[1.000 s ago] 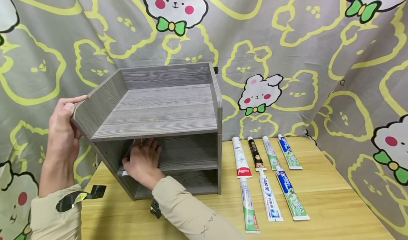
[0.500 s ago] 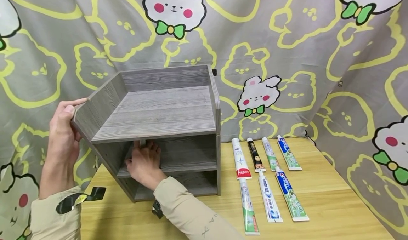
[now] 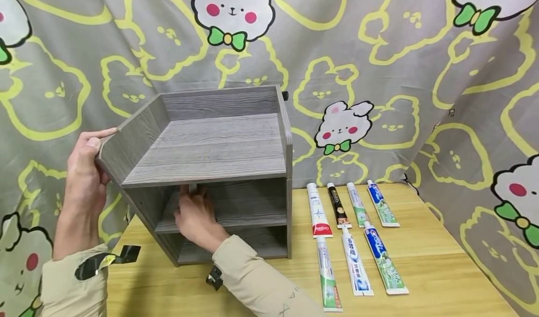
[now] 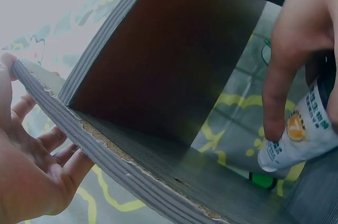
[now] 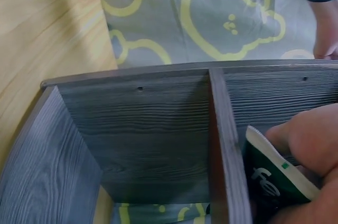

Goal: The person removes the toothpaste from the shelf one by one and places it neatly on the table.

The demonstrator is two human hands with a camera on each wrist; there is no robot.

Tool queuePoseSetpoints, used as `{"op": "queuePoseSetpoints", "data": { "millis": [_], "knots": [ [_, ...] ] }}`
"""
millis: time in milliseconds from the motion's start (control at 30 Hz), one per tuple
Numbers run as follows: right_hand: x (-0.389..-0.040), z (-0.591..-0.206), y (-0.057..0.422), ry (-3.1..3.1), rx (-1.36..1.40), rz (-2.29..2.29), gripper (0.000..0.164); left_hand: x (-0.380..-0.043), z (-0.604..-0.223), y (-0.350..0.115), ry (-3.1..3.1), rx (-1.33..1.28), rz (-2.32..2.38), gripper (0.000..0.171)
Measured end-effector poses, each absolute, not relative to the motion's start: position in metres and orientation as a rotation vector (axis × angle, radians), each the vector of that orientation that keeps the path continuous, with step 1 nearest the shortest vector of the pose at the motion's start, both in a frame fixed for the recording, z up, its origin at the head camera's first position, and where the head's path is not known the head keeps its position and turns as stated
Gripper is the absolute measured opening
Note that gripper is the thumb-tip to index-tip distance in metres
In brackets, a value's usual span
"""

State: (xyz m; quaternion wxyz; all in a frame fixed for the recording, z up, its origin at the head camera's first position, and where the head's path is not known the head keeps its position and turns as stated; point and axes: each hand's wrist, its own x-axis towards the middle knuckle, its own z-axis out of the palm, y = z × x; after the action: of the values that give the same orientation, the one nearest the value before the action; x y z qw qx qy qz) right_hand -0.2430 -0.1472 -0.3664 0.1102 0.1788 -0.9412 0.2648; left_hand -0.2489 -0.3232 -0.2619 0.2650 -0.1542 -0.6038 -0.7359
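A grey wood-grain shelf unit [image 3: 219, 148] stands on the table. My left hand [image 3: 85, 167] grips the front edge of its raised left side panel, thumb on the near side. Inside the middle compartment, my right hand [image 3: 198, 219] holds a toothpaste tube, mostly covered by the hand and top board in the head view. The left wrist view shows the tube's white end [image 4: 301, 134], with an orange mark, between the fingers. Its dark green flat end [image 5: 277, 174] shows in the right wrist view, close to the divider board [image 5: 227, 145].
Several toothpaste tubes lie in two rows on the wooden table [image 3: 442, 261] right of the unit, among them a red-ended white tube [image 3: 318, 209] and a black tube [image 3: 338, 205]. A patterned curtain [image 3: 396, 74] hangs behind. Another shelf level lies below the right hand.
My right hand has shifted slightly right within the middle compartment, with the tube still in it. The left hand keeps its grip on the panel, and the unit stays in place.
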Motion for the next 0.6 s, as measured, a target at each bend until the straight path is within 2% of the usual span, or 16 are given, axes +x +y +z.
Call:
{"op": "queuePoseSetpoints", "data": {
  "millis": [600],
  "knots": [
    [-0.233, -0.372, -0.109, -2.530, 0.697, 1.419, 0.073, -0.250, -0.262, -0.323, -1.622, -0.435, -2.013, 0.032]
  ]
}}
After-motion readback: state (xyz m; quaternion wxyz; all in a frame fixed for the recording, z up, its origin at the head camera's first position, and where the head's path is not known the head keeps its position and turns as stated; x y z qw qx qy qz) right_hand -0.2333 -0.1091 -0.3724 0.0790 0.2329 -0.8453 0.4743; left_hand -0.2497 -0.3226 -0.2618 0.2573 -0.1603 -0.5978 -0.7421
